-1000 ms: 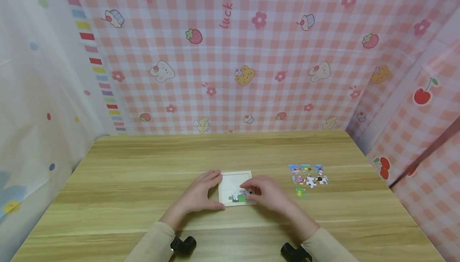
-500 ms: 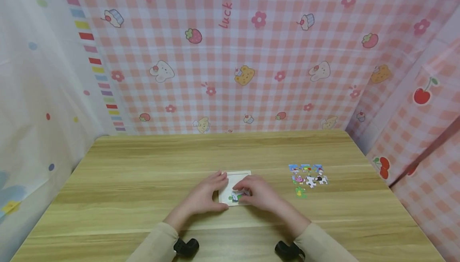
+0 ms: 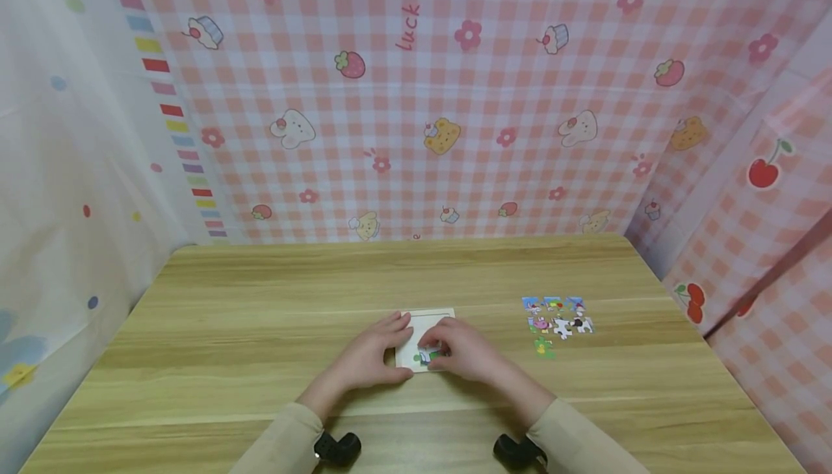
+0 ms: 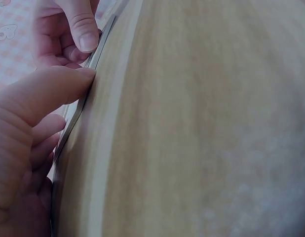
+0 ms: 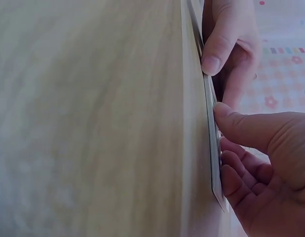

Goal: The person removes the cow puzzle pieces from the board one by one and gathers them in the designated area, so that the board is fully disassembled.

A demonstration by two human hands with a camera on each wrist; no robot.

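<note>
A shallow pale puzzle tray [image 3: 422,326] lies flat on the wooden table. Printed puzzle pieces [image 3: 425,356] with green and white lie at its near side, partly covered by fingers. My left hand [image 3: 373,351] holds the tray at its left side, thumb on the near edge and fingers spread along the far left. My right hand [image 3: 469,351] bends over the tray's right half; thumb and fingertips pinch a puzzle piece low against the board, mostly hidden. In the right wrist view the right thumb [image 5: 241,126] sits at the tray's edge [image 5: 215,163] with the other fingers curled above the board.
Several loose puzzle pieces [image 3: 562,327] lie in rough rows on the table [image 3: 273,300] to the right of the tray. A checked pink curtain [image 3: 416,98] hangs behind the table, with more cloth at both sides. Each wrist wears a black camera.
My right hand has moved left across the tray, bringing its fingertips nearer the middle of the near side. My left hand has shifted slightly right against the tray. The loose pieces have stayed put.
</note>
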